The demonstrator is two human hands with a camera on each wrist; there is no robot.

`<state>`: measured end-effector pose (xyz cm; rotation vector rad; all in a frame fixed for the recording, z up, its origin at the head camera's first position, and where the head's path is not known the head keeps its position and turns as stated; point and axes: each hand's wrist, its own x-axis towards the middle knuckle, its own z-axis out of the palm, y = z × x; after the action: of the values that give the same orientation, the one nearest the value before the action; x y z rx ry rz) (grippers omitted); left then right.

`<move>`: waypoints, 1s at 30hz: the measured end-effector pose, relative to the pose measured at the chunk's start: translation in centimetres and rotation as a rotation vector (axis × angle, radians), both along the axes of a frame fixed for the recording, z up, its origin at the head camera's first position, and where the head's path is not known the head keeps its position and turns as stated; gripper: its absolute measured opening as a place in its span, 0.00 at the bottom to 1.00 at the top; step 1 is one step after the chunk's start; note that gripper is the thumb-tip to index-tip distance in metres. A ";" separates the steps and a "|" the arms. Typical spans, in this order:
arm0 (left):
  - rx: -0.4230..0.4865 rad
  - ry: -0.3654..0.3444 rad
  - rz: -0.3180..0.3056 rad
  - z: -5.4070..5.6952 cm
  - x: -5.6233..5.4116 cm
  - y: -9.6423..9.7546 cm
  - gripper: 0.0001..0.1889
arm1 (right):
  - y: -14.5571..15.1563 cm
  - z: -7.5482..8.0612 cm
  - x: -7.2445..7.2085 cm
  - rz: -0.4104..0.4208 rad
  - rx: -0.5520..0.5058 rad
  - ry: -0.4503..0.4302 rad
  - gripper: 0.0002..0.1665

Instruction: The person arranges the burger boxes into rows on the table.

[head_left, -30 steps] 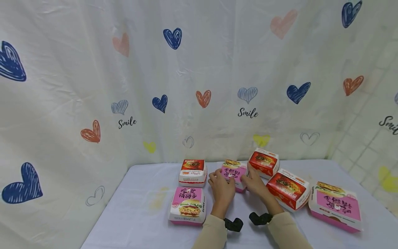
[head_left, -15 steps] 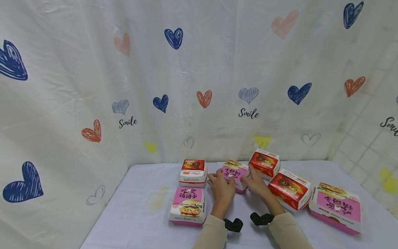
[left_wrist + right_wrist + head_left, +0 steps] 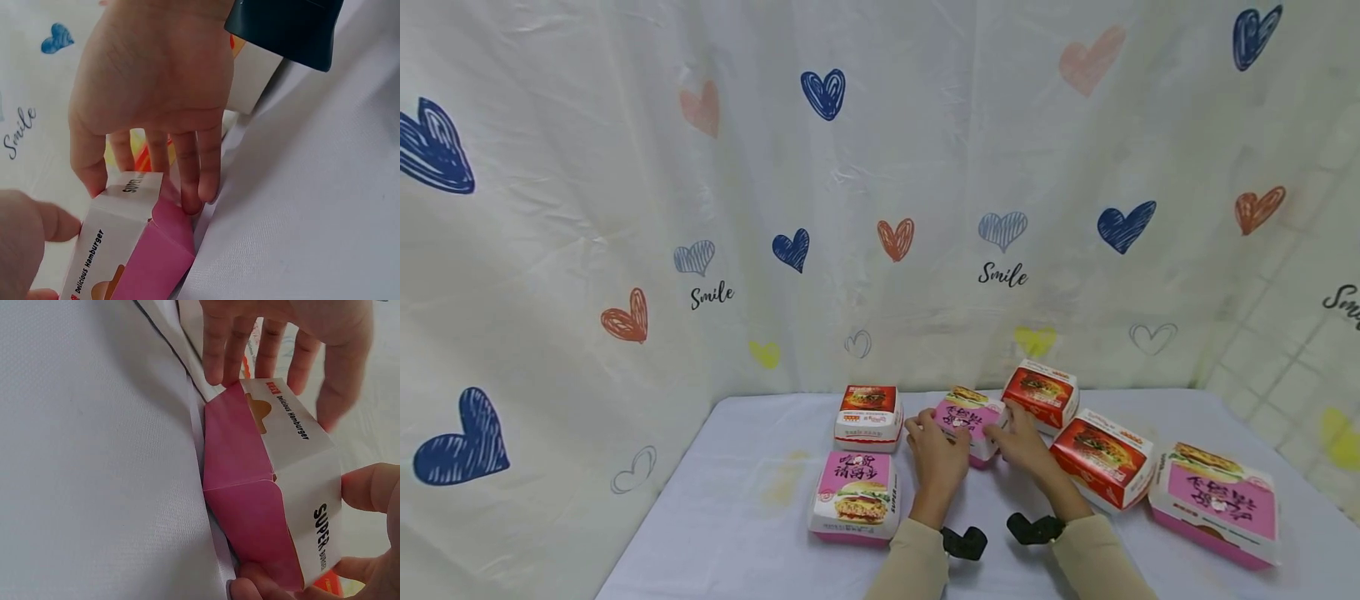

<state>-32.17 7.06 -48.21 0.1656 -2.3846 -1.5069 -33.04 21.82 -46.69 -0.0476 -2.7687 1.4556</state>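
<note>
A pink and white hamburger box [image 3: 962, 419] sits near the back of the table, turned slightly askew, between my two hands. My left hand [image 3: 938, 461] holds its left side, the thumb on the upper edge and the fingers along the side wall, as the left wrist view shows on the box [image 3: 125, 237]. On the opposite side my right hand [image 3: 1027, 446] holds the box, thumb near the top edge. In the right wrist view the box's [image 3: 250, 469] pink base and printed white lid both show, with the lid down. Its base appears to touch the tablecloth.
To the left stand a red and white burger box [image 3: 867, 417] and a pink one [image 3: 854, 498] before it. On the right are two red boxes [image 3: 1041, 393], [image 3: 1103, 457] and a larger pink box [image 3: 1216, 504]. A heart-patterned curtain [image 3: 880, 183] hangs behind the table [image 3: 715, 500].
The pink box between my hands has turned slightly clockwise. Both hands stay on it. The whole head view has shifted a little.
</note>
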 end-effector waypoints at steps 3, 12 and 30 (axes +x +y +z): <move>0.005 -0.013 -0.016 -0.2 -0.1 0.1 0.37 | 0.0 -0.1 0.0 -0.008 -0.007 0.018 0.47; -0.001 -0.030 -0.056 -0.4 0.0 -0.1 0.45 | 0.1 -0.4 -0.1 -0.022 -0.017 0.023 0.46; 0.095 -0.010 -0.119 -0.9 -0.9 -0.5 0.43 | 0.2 -0.9 -0.3 0.014 0.021 0.009 0.42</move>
<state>-33.07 6.60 -49.13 0.0534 -2.3689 -1.6774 -33.31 21.98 -47.60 -0.0217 -2.7831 1.4255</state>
